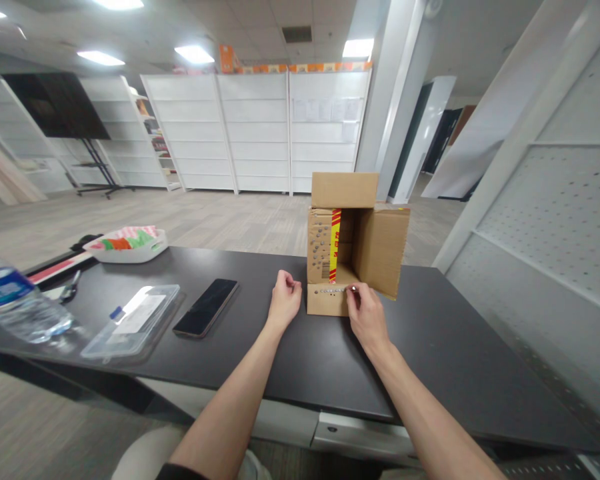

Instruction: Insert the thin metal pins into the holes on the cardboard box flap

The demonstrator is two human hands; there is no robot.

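A cardboard box (326, 301) lies on its side on the dark table, its opening towards me and its flaps folded out. Small round grey studs dot the left flap (320, 250), which also carries a yellow and red tape strip (335, 243). A row of tiny shiny dots runs along the lower flap. At the right end of that row, my right hand (367, 315) pinches a small shiny piece against the flap's upper edge. My left hand (285, 300) is just left of the box, apart from it, fingers curled together; anything in them is hidden.
Left of my hands lie a black phone (207, 308) and a clear plastic case (135, 323). Farther left are a water bottle (20, 303) and a white basket (153, 250) with colourful contents. The table (460, 353) meets a perforated panel (555, 220) on the right.
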